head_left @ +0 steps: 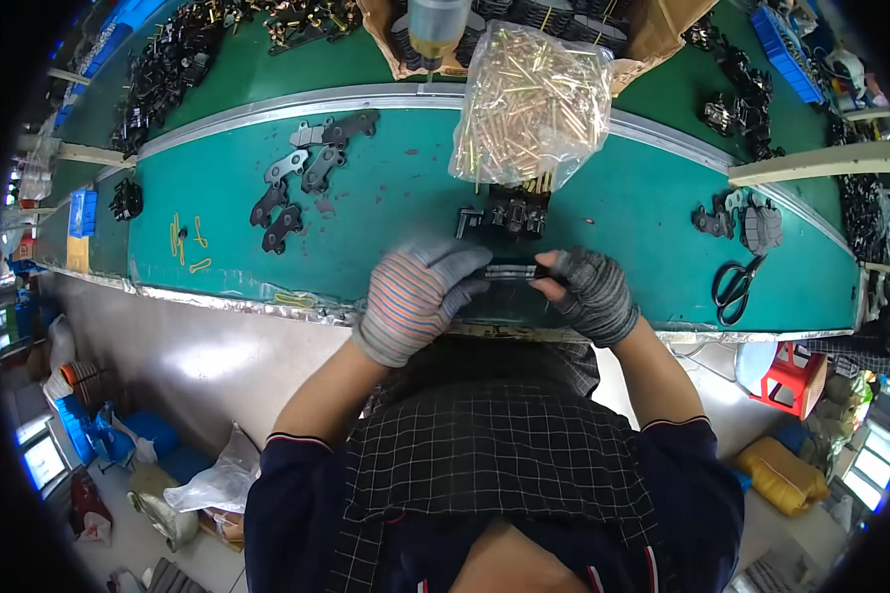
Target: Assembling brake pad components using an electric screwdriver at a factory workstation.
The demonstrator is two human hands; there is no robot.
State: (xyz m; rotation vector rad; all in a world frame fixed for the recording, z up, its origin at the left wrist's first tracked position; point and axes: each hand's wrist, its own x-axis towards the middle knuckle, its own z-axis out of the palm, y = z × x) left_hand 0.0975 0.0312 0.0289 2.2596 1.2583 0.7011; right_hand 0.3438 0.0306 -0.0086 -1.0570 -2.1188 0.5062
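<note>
My left hand (410,301), in a striped grey glove, and my right hand (595,296), in a dark grey glove with bare fingertips, face each other near the front of the green table. Between them, pinched at both ends, is a small dark part (511,271) with pale lines along it. It looks like brake pads seen edge-on, though the fingers partly cover it. Just beyond stands a black brake caliper (517,214), with a smaller dark piece (468,221) at its left. Behind it lies a clear plastic bag of brass-coloured pins (534,104), overhanging the caliper's back.
An electric screwdriver (437,30) hangs above the far edge, before a cardboard box (653,69) of dark pads. Loose brake pads (316,168) lie at left, near yellow rubber bands (178,237). Black scissors (735,290) and more pads (761,227) are at right.
</note>
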